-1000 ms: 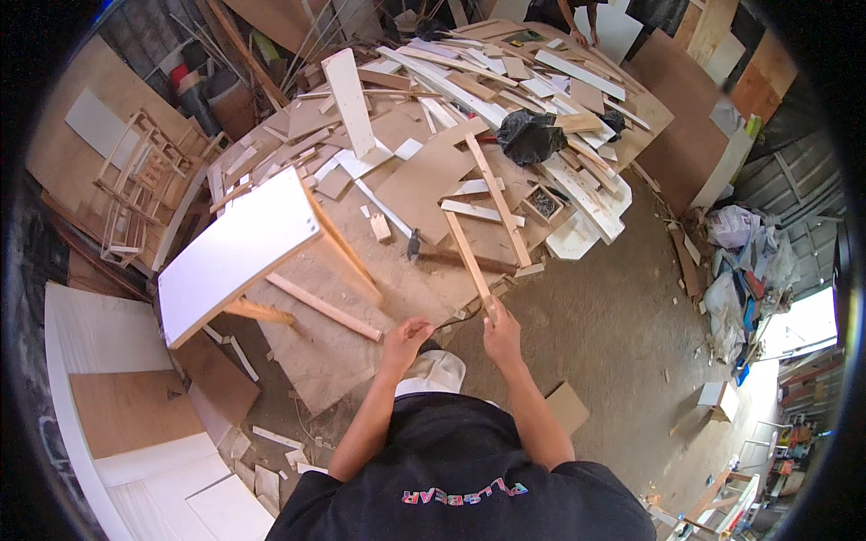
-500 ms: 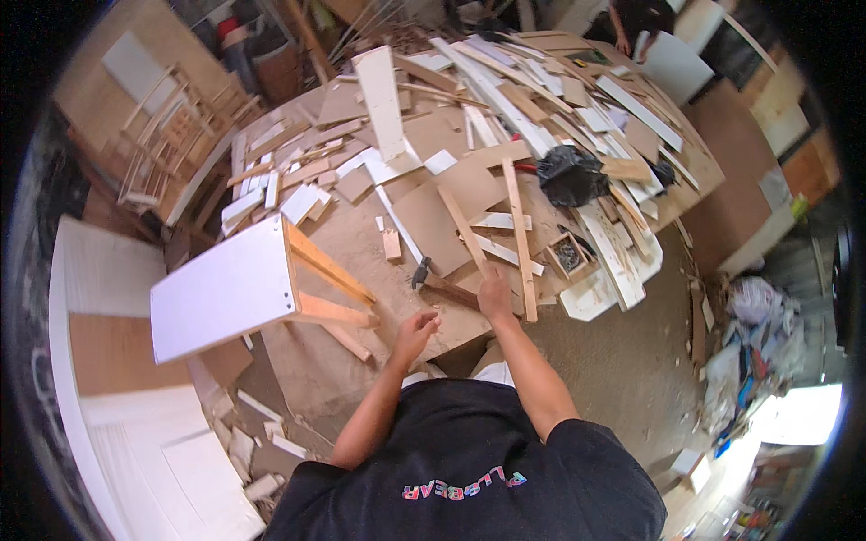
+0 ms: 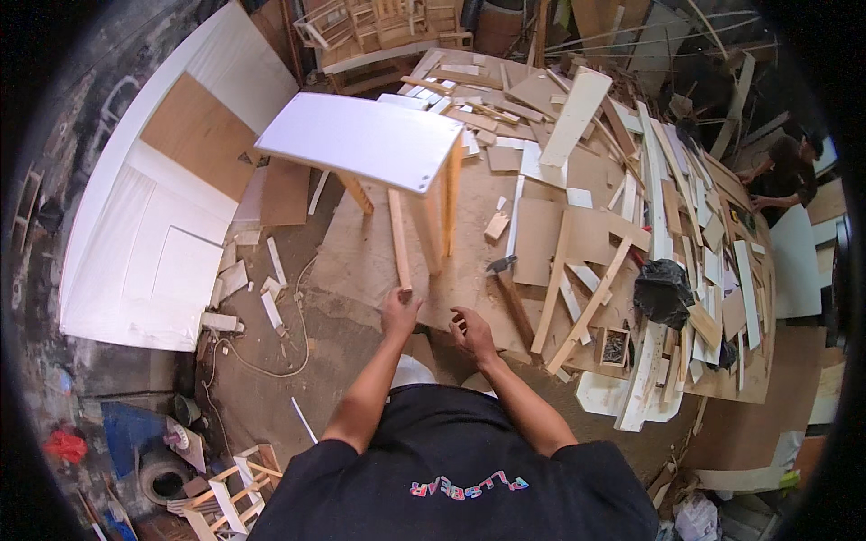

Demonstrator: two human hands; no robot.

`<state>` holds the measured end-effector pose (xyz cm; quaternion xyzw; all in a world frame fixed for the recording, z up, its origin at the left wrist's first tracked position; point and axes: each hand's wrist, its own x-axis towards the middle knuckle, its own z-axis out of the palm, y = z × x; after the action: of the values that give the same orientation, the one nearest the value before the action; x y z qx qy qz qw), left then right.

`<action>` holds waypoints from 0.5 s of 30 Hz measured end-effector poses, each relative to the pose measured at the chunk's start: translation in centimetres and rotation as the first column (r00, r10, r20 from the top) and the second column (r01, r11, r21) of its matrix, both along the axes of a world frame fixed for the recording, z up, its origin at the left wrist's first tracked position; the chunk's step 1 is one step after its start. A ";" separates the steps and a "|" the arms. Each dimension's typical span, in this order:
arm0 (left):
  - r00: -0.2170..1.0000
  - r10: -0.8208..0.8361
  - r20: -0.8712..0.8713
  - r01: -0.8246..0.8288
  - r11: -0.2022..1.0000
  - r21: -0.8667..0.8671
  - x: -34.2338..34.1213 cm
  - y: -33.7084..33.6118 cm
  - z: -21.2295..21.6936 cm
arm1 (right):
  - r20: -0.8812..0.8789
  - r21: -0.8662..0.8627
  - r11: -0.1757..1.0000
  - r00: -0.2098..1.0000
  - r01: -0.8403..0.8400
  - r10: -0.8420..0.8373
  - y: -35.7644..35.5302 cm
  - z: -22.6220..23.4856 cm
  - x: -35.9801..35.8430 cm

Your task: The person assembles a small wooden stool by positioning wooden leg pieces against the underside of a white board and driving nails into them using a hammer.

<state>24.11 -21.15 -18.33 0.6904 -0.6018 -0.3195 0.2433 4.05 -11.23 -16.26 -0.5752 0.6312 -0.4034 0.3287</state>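
Strip [image 3: 398,239] now in L hand [image 3: 400,316].

Wood strip [image 3: 398,239] pale tan; tabletop [image 3: 361,135] white; plastic bag [image 3: 663,291] black.

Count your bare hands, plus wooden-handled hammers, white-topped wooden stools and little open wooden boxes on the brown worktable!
Bare left hand, right hand: 2
Wooden-handled hammer: 1
White-topped wooden stool: 1
Little open wooden box: 1
Total: 5
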 end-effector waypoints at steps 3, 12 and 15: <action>0.986 -0.024 0.164 0.017 0.999 0.042 -0.6 -2.5 -0.8 | -0.080 0.042 0.991 0.989 -0.125 0.128 -0.7 0.4 2.9; 0.989 -0.136 0.053 0.135 0.990 0.027 4.1 -3.6 0.5 | -0.034 0.100 0.967 0.972 0.236 -0.233 -0.1 -0.5 10.3; 0.969 -0.225 -0.103 0.223 0.974 -0.030 8.8 -1.6 6.1 | -0.002 0.072 0.960 0.963 0.270 -0.270 -0.1 1.0 12.5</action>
<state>32.88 -22.72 -12.21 0.5980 -0.6650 -0.3753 0.2434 16.50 -11.36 -15.29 -0.4700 0.7164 -0.4240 0.2934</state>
